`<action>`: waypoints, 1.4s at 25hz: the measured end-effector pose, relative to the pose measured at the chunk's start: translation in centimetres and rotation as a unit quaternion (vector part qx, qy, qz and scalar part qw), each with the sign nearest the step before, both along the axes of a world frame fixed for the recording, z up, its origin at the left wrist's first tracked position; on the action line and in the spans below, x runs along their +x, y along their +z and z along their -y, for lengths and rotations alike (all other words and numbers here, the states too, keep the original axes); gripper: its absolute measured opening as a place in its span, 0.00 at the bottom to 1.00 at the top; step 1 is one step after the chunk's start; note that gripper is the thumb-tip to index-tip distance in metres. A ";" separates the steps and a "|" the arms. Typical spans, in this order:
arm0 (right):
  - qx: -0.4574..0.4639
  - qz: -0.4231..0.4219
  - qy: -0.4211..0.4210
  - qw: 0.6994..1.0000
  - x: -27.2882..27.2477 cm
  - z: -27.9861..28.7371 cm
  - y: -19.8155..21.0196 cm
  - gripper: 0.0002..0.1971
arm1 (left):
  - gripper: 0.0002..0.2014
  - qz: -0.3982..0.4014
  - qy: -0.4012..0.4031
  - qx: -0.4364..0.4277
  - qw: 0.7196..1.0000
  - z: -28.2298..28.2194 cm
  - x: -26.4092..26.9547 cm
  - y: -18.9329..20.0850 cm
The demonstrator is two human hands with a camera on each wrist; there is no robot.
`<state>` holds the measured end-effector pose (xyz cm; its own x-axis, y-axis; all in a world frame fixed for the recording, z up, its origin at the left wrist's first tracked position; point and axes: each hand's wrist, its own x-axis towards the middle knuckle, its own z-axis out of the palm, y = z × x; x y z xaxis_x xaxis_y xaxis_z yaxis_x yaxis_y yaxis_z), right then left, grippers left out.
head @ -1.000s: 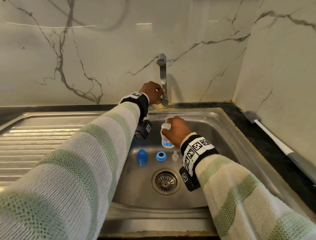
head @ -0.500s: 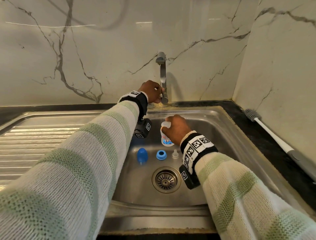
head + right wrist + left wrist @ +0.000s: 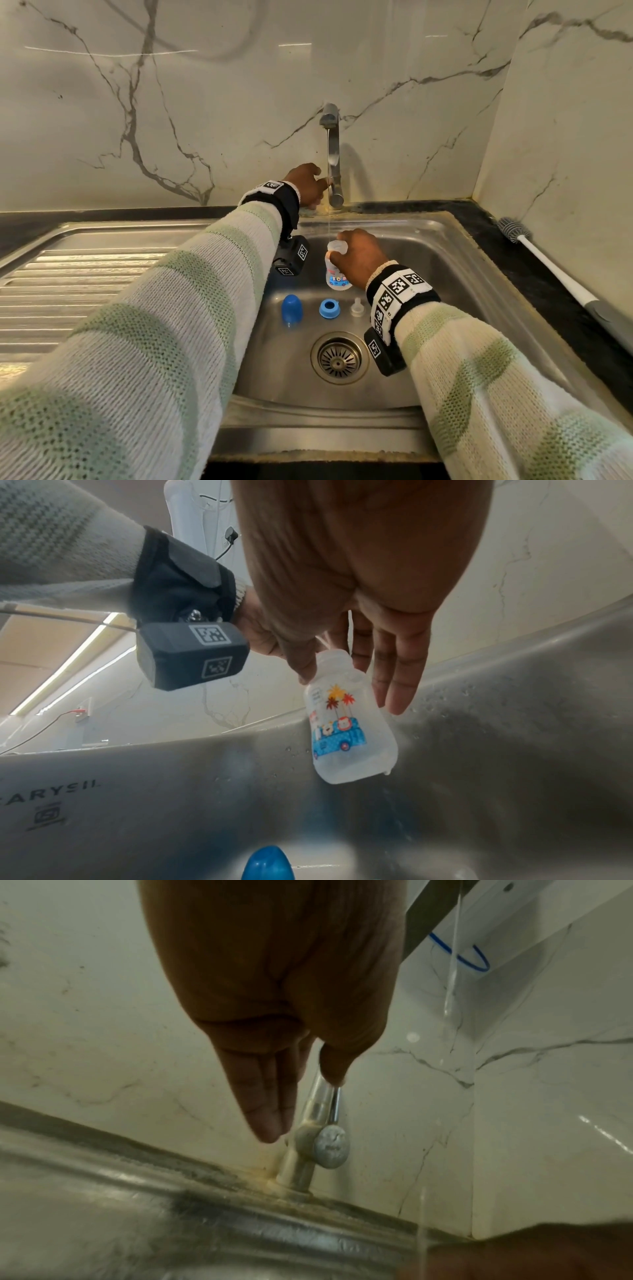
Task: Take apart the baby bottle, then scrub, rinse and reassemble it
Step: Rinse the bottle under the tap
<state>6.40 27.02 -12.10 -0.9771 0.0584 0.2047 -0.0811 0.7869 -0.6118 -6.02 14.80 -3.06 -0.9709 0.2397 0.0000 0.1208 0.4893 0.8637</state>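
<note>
Right hand [image 3: 359, 257] pinches the bottle [image 3: 346, 721] by its neck, held above the sink [image 3: 479, 274] near its back edge. Left hand [image 3: 306, 186] pinches the tap lever [image 3: 325, 1099]. Keep the mouth centred beneath the thin stream [image 3: 452, 969]; likely open flow gently to avoid splash.

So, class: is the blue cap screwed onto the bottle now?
No: the blue cap stands alone on the sink floor, while the right hand holds the open bottle.
</note>
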 end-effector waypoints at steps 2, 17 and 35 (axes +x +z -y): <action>-0.016 -0.014 0.003 1.000 -0.1 0.2 0.0 0.24 | 0.15 -0.070 0.028 -0.136 0.988 1.0 0.9 0.3; -0.229 -0.086 -0.023 0.969 0.0 1.8 1.9 0.17 | 0.29 -0.128 0.078 -0.074 0.986 2.4 14.2 -6.5; -0.230 -0.055 0.012 0.972 0.6 0.8 1.0 0.22 | 0.34 -0.097 0.043 -0.002 0.994 2.1 13.6 -7.9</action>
<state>6.96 26.19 -11.06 -0.9528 0.1468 0.2657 -0.1805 0.4298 -0.8847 7.61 12.67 -10.97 -0.9694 0.1562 0.1891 0.2431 0.5076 0.8266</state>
